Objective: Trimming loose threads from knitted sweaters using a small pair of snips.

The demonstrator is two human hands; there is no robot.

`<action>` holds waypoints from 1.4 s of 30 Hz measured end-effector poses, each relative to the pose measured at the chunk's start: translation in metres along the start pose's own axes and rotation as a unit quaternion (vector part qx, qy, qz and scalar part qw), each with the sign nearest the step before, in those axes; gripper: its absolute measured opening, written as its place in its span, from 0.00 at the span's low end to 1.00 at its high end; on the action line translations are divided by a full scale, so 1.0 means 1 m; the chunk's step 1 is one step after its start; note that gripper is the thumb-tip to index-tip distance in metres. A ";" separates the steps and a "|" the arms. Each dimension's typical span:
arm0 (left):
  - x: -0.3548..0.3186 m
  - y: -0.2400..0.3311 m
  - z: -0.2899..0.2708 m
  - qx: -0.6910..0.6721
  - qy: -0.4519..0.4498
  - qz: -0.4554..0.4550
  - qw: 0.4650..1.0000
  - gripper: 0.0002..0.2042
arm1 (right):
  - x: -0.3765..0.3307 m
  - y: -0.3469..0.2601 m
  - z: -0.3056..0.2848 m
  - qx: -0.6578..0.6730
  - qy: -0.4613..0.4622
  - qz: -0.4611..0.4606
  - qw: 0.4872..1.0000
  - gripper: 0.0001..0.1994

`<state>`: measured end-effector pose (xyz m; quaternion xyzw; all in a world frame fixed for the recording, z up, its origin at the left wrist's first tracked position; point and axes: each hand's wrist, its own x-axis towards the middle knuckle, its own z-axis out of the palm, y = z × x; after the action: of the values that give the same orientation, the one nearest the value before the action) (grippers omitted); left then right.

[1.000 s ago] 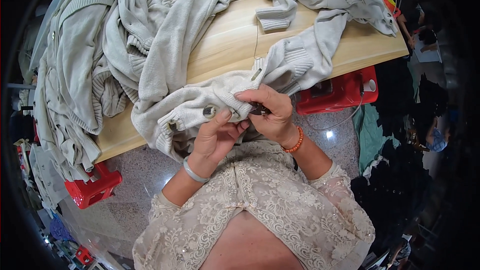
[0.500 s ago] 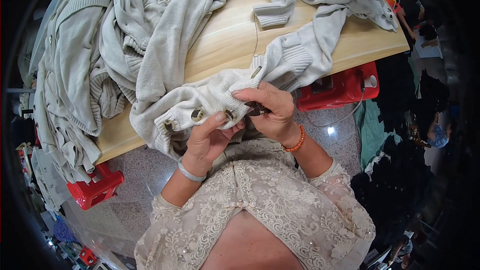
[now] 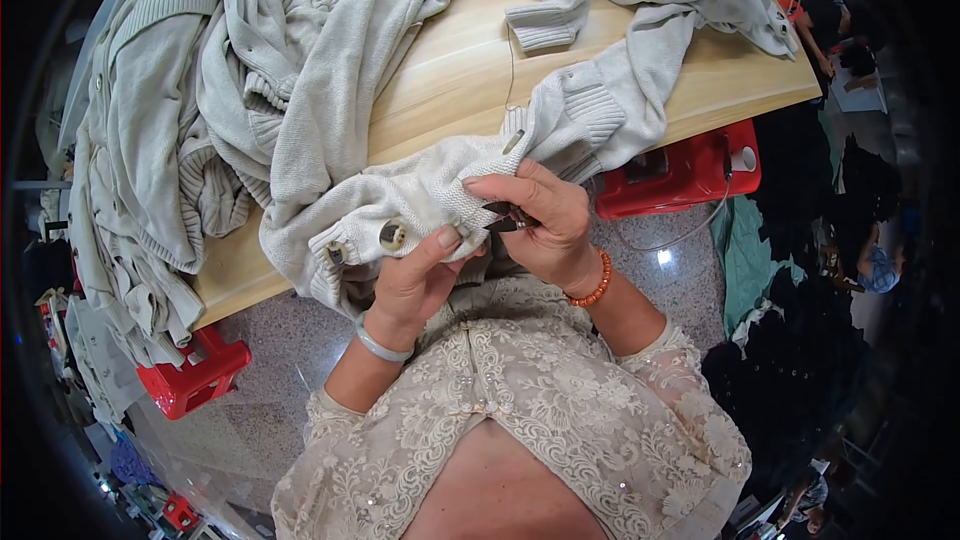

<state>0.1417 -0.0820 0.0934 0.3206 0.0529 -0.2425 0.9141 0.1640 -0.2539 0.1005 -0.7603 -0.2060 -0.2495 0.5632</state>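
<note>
Left hand (image 3: pixel 418 275) pinching the buttoned edge of a cream knitted cardigan (image 3: pixel 420 202); right hand (image 3: pixel 540 220) closed on small dark metal snips (image 3: pixel 505 220) against the knit. Cardigan draped off the pale wooden tabletop (image 3: pixel 450 70), beside heaped grey-white knitwear (image 3: pixel 180 120). Red plastic stools (image 3: pixel 685 170) beneath.

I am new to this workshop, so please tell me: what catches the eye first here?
At the centre, the left hand pinches a cream cardigan beside its button, while the right hand holds small snips against it. A heap of similar knitwear covers the left of the wooden table.
</note>
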 end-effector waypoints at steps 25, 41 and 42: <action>-0.007 -0.002 -0.031 -0.005 -0.060 0.066 0.996 0.28 | 0.006 -0.066 -0.036 -0.085 -0.147 0.063 0.983 0.20; -0.009 0.000 -0.031 0.081 -0.048 0.113 0.989 0.30 | 0.010 -0.061 -0.034 -0.082 -0.163 0.048 0.982 0.17; -0.009 0.001 -0.032 0.071 -0.055 0.108 0.990 0.31 | 0.010 -0.060 -0.034 -0.082 -0.163 0.048 0.982 0.17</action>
<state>0.1361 -0.0582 0.0705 0.3745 -0.0495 -0.1632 0.9114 0.1315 -0.2695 0.1600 -0.8435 -0.2371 -0.1106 0.4691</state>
